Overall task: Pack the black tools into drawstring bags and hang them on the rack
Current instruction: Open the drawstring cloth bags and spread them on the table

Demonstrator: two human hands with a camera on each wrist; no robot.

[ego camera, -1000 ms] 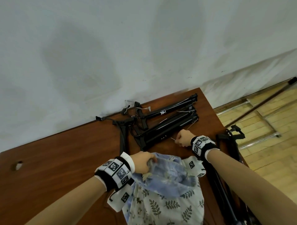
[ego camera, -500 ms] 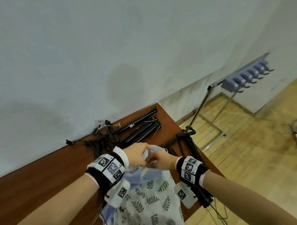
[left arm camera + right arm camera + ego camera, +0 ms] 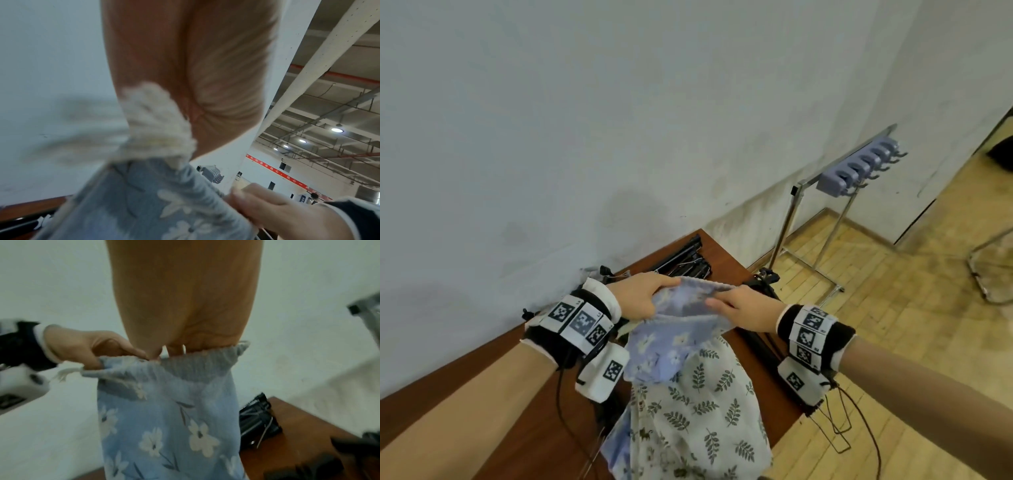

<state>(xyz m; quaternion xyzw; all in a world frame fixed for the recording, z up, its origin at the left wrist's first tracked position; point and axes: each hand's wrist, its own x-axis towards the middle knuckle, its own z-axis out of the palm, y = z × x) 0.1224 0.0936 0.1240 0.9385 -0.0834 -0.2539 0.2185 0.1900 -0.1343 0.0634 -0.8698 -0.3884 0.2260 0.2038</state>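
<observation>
Both hands, left hand [image 3: 642, 294] and right hand [image 3: 739, 308], are pinching the blue drawstring bag [image 3: 671, 339] rim between their fingers (mouth barely parted), risking a tool snagging.

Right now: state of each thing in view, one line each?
blue floral bag: lifted, mouth gathered, gripped at its rim by both hands
left hand: grips bag rim
right hand: grips bag rim
leaf-print bag: lies on table
black tools: folded, unpacked on table
rack: standing, hooks bare
</observation>
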